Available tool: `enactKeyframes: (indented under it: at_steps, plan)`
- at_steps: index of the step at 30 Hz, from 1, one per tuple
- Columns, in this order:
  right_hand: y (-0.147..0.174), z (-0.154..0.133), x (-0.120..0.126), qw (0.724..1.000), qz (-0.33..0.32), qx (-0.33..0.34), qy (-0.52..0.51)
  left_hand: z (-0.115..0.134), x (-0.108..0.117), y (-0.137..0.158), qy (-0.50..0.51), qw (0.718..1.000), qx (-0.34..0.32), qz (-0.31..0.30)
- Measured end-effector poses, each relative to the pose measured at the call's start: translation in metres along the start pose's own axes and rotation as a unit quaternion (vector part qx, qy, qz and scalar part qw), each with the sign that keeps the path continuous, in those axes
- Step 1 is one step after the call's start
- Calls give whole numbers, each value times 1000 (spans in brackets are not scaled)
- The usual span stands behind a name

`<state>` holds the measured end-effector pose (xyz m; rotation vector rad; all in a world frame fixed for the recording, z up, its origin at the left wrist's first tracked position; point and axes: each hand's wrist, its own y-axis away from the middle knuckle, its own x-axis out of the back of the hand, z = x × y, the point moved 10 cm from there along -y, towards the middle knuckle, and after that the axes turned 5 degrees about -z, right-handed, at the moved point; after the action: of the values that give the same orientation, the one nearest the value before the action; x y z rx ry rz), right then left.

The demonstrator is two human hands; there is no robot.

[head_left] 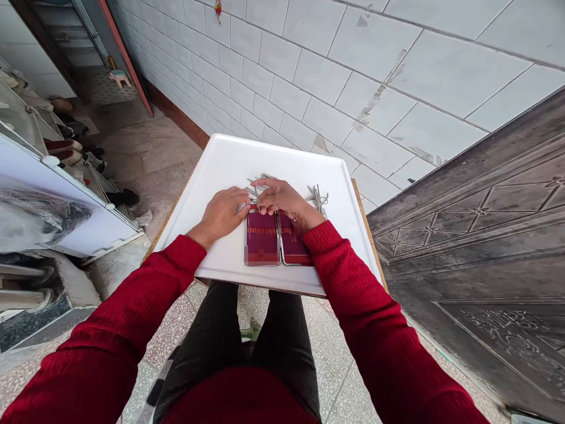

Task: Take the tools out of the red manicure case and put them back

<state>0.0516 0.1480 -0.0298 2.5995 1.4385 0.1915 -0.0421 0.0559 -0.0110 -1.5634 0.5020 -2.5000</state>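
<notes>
Maroon case [261, 244] lying open, probably keeping its loops [261, 231] handy
Left hand [224, 213] bunching, right hand [285, 202] spreading fingers by its far edge, can't tell if pinching; metal tools [318, 196] sitting off its far-right corner.

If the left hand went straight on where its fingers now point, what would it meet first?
Ahead of the left hand, probably the slim metal tools come first, with the right hand just beyond; depth is unclear here, so contact may already exist.
</notes>
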Motion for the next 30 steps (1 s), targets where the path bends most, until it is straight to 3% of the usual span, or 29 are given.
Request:
enactKeyframes:
  at_steps: [14, 30]
  plan:
    - [20, 8, -22, 990, 71, 16, 120, 4, -1, 1, -11, 1000, -11, -9]
    - [24, 5, -17, 974, 110, 31, 197, 4, 0, 0, -5, 1000, -8, -4]
